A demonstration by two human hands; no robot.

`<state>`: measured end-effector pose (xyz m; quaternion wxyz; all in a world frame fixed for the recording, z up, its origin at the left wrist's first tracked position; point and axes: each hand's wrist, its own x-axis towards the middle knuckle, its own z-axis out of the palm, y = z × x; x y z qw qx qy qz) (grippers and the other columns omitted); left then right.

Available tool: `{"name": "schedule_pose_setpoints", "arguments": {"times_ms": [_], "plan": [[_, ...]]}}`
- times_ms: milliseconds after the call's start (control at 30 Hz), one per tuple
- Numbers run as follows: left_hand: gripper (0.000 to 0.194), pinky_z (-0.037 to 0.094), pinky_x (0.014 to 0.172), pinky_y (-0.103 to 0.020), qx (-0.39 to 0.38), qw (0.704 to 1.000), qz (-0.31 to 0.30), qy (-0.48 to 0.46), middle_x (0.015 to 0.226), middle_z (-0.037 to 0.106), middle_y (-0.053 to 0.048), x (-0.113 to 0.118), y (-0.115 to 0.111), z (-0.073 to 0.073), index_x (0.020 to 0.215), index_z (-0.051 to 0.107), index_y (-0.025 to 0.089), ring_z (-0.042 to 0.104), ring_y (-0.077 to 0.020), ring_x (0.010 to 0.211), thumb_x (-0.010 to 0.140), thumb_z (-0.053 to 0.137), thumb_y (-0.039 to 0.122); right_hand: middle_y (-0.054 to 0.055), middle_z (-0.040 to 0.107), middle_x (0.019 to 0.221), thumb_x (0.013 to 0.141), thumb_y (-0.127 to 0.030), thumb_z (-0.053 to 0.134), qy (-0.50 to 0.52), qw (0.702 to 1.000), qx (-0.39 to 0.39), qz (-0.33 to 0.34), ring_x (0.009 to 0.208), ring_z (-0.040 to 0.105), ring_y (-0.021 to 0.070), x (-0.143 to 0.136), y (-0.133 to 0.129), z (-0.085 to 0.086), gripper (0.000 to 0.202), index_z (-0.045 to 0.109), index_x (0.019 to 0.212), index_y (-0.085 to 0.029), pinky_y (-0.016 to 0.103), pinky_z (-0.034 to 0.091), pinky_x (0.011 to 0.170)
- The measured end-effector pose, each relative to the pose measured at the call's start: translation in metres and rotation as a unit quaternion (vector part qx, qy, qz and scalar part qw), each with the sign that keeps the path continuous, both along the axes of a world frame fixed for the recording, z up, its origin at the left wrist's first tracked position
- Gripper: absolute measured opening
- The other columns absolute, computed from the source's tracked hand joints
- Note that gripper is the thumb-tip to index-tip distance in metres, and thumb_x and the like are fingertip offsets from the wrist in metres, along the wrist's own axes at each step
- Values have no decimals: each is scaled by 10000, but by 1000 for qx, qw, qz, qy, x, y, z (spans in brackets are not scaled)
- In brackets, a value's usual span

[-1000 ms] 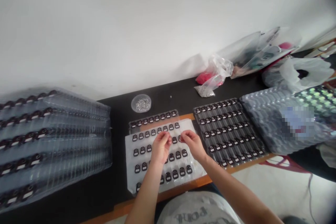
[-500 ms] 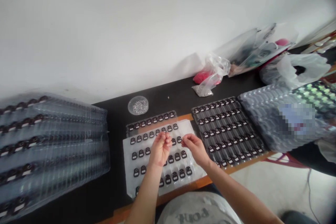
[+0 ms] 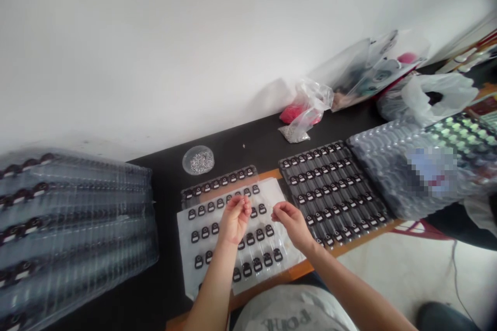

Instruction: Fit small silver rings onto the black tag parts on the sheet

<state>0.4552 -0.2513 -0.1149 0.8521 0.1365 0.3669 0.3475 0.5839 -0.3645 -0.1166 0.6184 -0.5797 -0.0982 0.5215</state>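
Observation:
My left hand (image 3: 236,220) hovers over a white sheet (image 3: 184,256) that carries rows of small dark, rounded parts (image 3: 257,265) with pale labels. Its thumb and fingers are pinched together; whatever they hold is too small to name. My right hand (image 3: 289,221) is a short way to the right, over the sheet's right side, also in a pinch whose contents I cannot make out. A gap separates the two hands. Behind them sits a round clear dish (image 3: 187,161) of tiny shiny metal pieces.
Tall stacked clear trays (image 3: 89,227) of similar parts stand on the left. On the right lie another filled tray (image 3: 330,176) and bubbled plastic trays (image 3: 382,165). Plastic bags (image 3: 306,106) rest along the wall. Another person's blurred shape (image 3: 433,168) is at far right.
The view has shifted slightly, so most things sit a little further left. My hands have drawn slightly apart, both fingers still pinched.

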Motion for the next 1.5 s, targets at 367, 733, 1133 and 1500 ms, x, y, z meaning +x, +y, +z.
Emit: {"name": "schedule_pose_setpoints", "arguments": {"times_ms": [367, 733, 1133, 1500], "plan": [[178, 449, 555, -143, 13, 999, 0, 34, 719, 604, -6, -1, 0, -1, 724, 652, 170, 535, -53, 604, 590, 757, 119, -10, 566, 679, 744, -358, 658, -3, 1000, -2, 6, 670, 536, 124, 0, -5, 1, 192, 593, 749, -177, 269, 459, 691], [121, 446, 602, -246, 299, 885, -84, 346, 680, 617, -11, 16, 33, -32, 805, 654, 175, 549, -116, 607, 721, 636, 260, -6, 562, 673, 738, -370, 662, -2, 1000, -12, -3, 668, 528, 127, 2, -11, -2, 207, 590, 735, -177, 267, 447, 687], [198, 429, 750, -295, 675, 538, -218, 455, 829, 584, -57, 52, 106, -73, 821, 631, 192, 545, -176, 775, 814, 444, 130, 6, 566, 692, 748, -411, 646, -15, 997, -56, -49, 677, 526, 141, 23, -43, -21, 243, 593, 783, -177, 276, 444, 690], [154, 390, 750, -364, 690, 482, -200, 502, 836, 538, -76, 56, 114, -81, 710, 685, 203, 452, -225, 836, 769, 546, 171, 0, 575, 687, 750, -416, 645, -3, 997, -58, -59, 677, 522, 136, 27, -47, -22, 238, 598, 770, -184, 264, 433, 690]]}}
